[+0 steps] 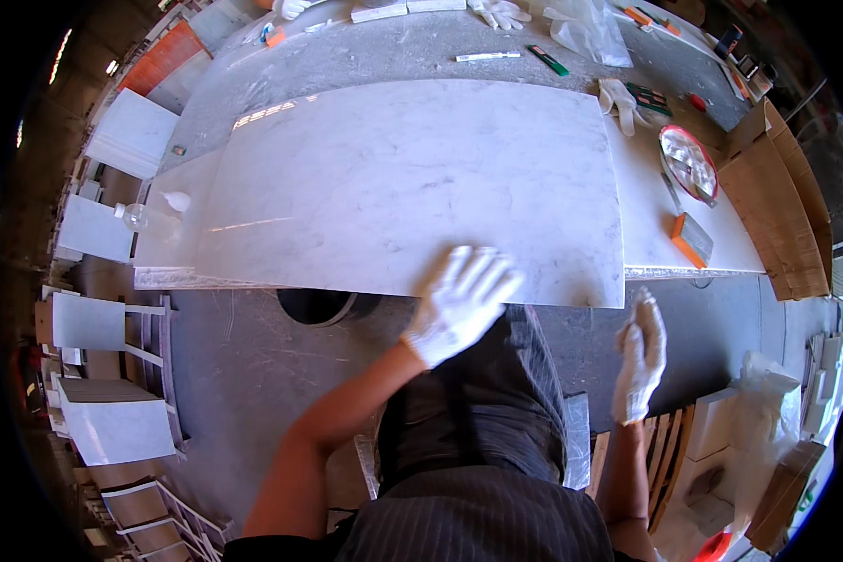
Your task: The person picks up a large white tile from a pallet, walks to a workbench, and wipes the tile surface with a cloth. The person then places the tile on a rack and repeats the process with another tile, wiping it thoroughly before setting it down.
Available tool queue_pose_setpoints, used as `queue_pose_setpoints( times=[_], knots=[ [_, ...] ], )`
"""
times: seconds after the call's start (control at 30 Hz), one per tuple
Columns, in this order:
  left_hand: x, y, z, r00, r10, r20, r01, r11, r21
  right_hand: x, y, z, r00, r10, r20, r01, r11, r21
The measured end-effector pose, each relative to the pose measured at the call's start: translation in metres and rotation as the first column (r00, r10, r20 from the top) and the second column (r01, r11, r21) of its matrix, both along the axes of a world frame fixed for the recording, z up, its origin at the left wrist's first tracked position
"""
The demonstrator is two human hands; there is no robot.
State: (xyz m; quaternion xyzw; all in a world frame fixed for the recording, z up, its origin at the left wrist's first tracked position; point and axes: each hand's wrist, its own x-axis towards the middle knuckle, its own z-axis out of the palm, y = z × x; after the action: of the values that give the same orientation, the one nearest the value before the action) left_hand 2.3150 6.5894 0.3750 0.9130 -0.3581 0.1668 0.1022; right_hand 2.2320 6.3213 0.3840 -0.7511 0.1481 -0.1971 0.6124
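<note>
A large white marble slab (421, 178) with faint grey veining lies on the worktable, its near edge overhanging toward me. My left hand (466, 295), in a white knit glove, rests over the slab's near edge with fingers stretched out across its surface, gripping nothing. My right hand (643, 351), gloved the same way, is held off the slab, just beyond its near right corner. The fingers there are extended and seen from the side, with no object in them.
Right of the slab are an orange-and-grey sanding block (692, 241), a red-rimmed bowl (688, 161), spare gloves (618, 101) and a cardboard box (779, 201). A clear bottle (150, 223) lies at left. Behind are a green tool (547, 60) and a white marker (488, 57). Stacked slabs (122, 429) stand left.
</note>
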Motion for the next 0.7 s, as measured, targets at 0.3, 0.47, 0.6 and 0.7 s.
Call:
queue_pose_setpoints(
  times=[0.3,0.47,0.6,0.7],
  knots=[
    [-0.050,0.229,-0.002,0.770,0.608,0.194,-0.625,0.779,0.043,0.140,-0.069,-0.005,0.997,0.067,-0.025,-0.070,0.844,-0.532],
    [-0.129,0.288,-0.042,0.474,0.875,0.096,-0.874,0.481,-0.067,0.157,-0.072,-0.013,0.997,0.071,-0.009,-0.053,0.656,-0.753],
    [-0.210,0.283,-0.081,0.554,0.832,-0.021,-0.828,0.553,0.091,0.141,-0.055,-0.018,0.997,-0.036,-0.074,-0.033,0.646,-0.762],
    [-0.238,0.251,-0.097,0.554,0.821,-0.141,-0.799,0.572,0.187,0.129,-0.022,-0.008,0.989,0.076,-0.124,-0.143,0.361,-0.922]
  ],
)
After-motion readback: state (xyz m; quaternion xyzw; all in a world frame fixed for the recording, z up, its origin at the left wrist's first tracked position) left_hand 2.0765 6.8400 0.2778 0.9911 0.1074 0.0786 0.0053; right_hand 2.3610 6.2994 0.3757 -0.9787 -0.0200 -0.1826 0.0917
